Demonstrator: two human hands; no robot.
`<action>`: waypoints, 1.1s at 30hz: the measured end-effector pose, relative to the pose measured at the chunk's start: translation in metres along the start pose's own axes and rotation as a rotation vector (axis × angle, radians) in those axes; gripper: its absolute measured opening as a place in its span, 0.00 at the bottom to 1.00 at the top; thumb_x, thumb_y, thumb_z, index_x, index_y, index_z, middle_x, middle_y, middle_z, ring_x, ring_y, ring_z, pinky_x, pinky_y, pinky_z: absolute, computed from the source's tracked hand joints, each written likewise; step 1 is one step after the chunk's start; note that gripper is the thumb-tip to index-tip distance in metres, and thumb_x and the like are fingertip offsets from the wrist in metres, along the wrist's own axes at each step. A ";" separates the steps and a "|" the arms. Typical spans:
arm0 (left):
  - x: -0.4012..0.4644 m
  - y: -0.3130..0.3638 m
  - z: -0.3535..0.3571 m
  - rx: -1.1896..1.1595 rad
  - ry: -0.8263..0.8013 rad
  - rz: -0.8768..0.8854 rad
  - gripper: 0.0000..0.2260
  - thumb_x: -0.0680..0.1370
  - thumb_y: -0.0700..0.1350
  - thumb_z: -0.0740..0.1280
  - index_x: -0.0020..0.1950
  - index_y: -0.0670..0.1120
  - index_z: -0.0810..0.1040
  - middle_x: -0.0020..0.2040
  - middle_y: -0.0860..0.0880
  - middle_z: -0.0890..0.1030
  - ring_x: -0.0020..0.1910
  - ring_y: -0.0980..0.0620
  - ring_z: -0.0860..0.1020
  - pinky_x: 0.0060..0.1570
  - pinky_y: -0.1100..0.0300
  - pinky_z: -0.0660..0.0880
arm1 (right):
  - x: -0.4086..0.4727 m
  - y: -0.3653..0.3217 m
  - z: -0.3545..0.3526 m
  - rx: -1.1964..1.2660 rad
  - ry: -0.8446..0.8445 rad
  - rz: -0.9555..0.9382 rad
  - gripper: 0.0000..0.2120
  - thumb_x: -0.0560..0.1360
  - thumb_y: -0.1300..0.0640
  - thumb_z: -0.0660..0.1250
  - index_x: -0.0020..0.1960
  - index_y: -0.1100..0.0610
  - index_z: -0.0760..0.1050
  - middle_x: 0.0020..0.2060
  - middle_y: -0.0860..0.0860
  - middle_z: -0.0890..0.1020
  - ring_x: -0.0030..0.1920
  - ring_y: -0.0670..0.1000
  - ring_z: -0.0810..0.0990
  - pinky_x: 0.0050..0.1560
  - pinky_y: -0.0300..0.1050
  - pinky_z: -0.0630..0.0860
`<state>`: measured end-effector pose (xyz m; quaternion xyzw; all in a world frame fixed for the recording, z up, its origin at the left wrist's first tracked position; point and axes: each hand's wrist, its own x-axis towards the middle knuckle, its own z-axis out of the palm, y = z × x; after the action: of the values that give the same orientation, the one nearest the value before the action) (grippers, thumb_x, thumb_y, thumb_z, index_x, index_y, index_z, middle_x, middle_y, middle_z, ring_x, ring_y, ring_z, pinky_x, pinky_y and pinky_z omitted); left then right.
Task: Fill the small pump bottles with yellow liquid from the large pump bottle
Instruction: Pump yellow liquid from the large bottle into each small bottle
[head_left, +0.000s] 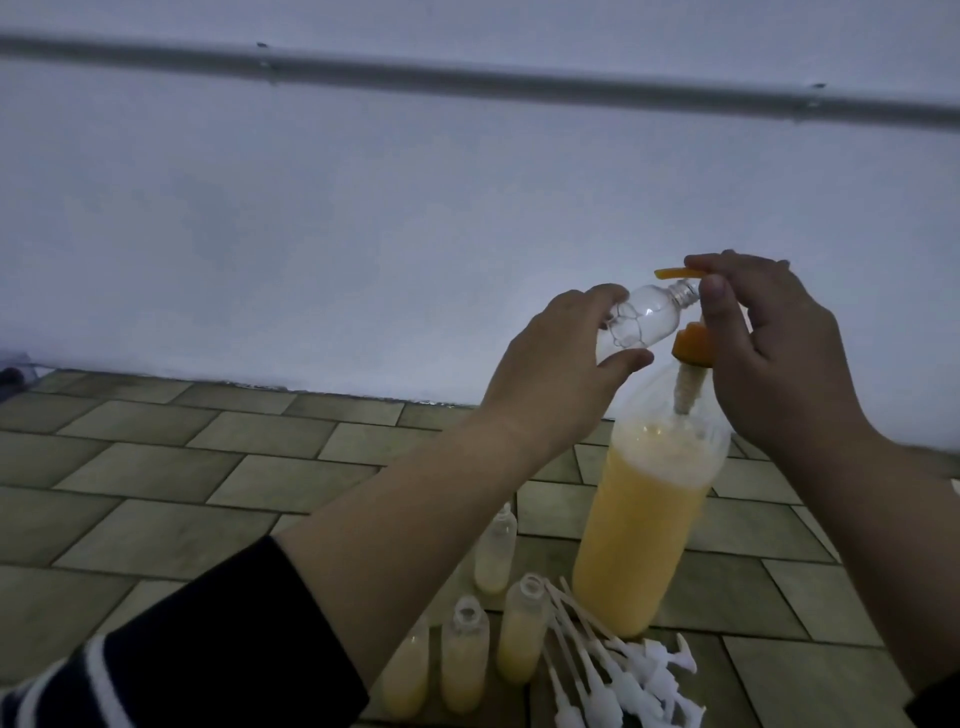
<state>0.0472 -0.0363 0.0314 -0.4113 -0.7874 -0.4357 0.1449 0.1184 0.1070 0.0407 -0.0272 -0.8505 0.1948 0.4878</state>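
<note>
An empty clear small bottle (800, 322) is gripped by the left hand (561, 364), fingers over the top and thumb curled under its base. The bottle is held tilted, nearly on its side, w/ the open threaded neck pointing right and slightly up, just under the tip of the orange spout (675, 273).

The right hand (779, 353) is set on the pump head of the large pump bottle (649, 519): index finger laid along the top of the spout, thumb curled down in front, beside the small bottle's neck. The remaining fingers are loosely bent behind the pump. The orange collar (849, 351) is seen below the thumb, w/ the ribbed pump stem under it going into the bottle.

The large bottle stands upright on the tiled floor (208, 467), approx. two-thirds full of yellow liquid w/ a foamy top.

Near its base, to the left, four small bottles are stood upright. Three open ones (467, 660) hold yellow liquid; a fourth (496, 551), further back, appears capped and only partly filled. A heap of white pump tops (623, 680) w/ long dip tubes is laid just right of the open bottles, in front of the large bottle.

A dark sleeve w/ white stripes (156, 670) is seen on the left forearm. A pale wall (363, 208) w/ a horizontal pipe (467, 78) is behind.
</note>
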 end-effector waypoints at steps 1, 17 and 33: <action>0.000 0.000 0.001 0.013 0.006 0.009 0.21 0.76 0.50 0.67 0.68 0.50 0.68 0.61 0.51 0.74 0.52 0.53 0.73 0.52 0.60 0.72 | 0.000 0.000 0.000 -0.001 0.001 0.002 0.19 0.81 0.50 0.52 0.64 0.56 0.75 0.55 0.43 0.72 0.56 0.32 0.63 0.71 0.58 0.61; -0.008 -0.013 -0.005 0.018 0.074 -0.020 0.19 0.77 0.51 0.66 0.66 0.50 0.68 0.56 0.53 0.73 0.50 0.53 0.73 0.53 0.55 0.73 | -0.001 0.001 -0.002 -0.013 0.008 0.013 0.19 0.81 0.49 0.51 0.65 0.55 0.74 0.59 0.47 0.75 0.58 0.38 0.66 0.69 0.60 0.64; 0.012 -0.002 -0.011 0.411 0.049 0.170 0.22 0.78 0.48 0.65 0.71 0.49 0.67 0.64 0.51 0.75 0.61 0.47 0.73 0.59 0.50 0.69 | -0.012 -0.002 0.016 -0.045 0.072 0.051 0.21 0.80 0.46 0.52 0.62 0.58 0.74 0.60 0.54 0.78 0.65 0.54 0.72 0.70 0.57 0.63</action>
<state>0.0370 -0.0391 0.0439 -0.4274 -0.8183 -0.2622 0.2812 0.1118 0.0975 0.0244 -0.0668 -0.8356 0.1868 0.5123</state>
